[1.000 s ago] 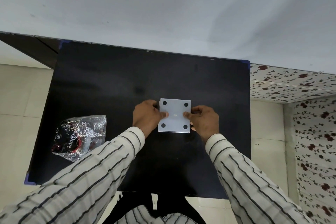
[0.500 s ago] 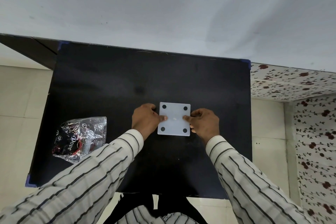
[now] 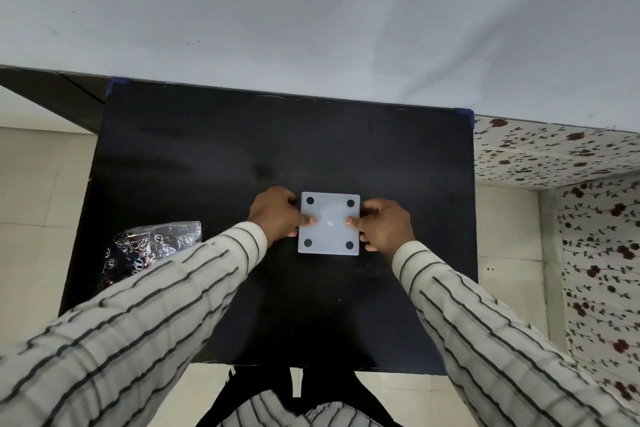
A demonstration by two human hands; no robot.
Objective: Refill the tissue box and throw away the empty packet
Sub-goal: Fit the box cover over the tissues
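on my far left, the empty packet lies crumpled on the black table near its left edge. clear plastic with dark print, partly covered by my left sleeve. it's well apart from the box.

my left hand is closed on the left side of the tissue box, thumb lying on the upward face, fingers wrapped around the side.

the tissue box sits mid-table, slightly right of centre. the face toward me is flat, pale and square, with four dark round dots, one near each corner, and a small bright mark at the middle. can't tell whether it's resting on the table or held just above it.

my right hand mirrors the left: closed on the right side of the box, thumb on the upward face, fingers curled round the edge. right sleeve is the same striped fabric.

past the table's right edge: pale floor tiles and a wall with a red floral pattern.
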